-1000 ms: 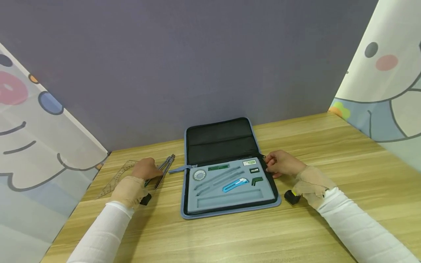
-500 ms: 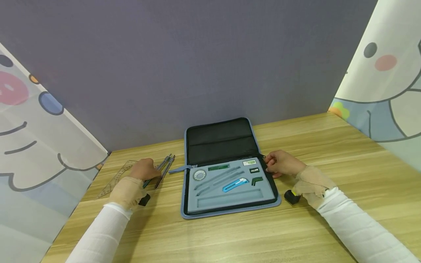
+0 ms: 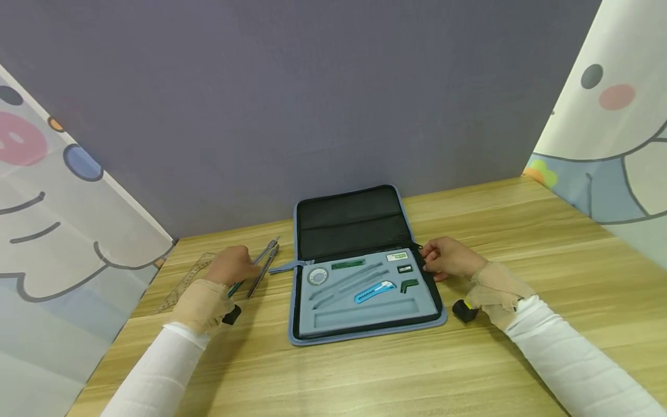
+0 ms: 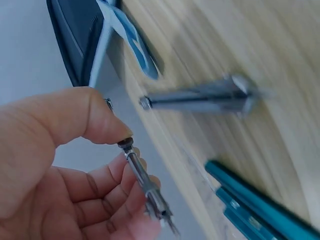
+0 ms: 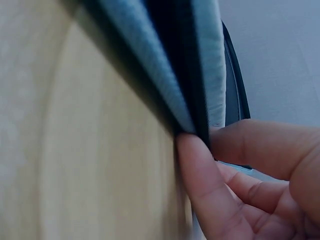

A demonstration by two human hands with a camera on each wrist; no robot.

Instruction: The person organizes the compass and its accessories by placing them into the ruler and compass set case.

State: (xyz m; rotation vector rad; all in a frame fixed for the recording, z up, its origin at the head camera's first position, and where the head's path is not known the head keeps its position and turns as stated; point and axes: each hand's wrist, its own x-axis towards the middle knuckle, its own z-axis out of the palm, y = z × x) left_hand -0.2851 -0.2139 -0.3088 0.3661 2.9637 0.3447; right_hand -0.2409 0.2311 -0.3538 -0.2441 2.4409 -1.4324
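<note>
In the left wrist view, my left hand [image 4: 85,150] pinches a metal drawing compass [image 4: 147,185] between thumb and fingers. A second compass [image 4: 200,99] lies on the table beside it, with teal pencil-like sticks [image 4: 260,207] close by. In the head view the left hand is left of an unzipped blue case [image 3: 367,336]. My right hand [image 3: 449,259] grips the case's right edge, thumb and finger on its black zipper border [image 5: 200,100]. Set in the foam tray [image 3: 307,318] are a blue utility knife [image 3: 375,291], an eraser [image 3: 397,256], a sharpener [image 3: 405,269] and a round white-and-grey piece [image 3: 317,276].
A transparent measuring triangle [image 3: 182,286] lies left of the left hand, partly hidden by it. The case's black lid [image 3: 351,220] leans open towards the grey wall [image 3: 333,116]. A blue strap [image 3: 285,267] sticks out left of the case onto the wooden table [image 3: 333,382].
The upper compass by my left hand has shifted slightly up and away from the other one, and that hand has risen a little. The right hand stays at the case edge.
</note>
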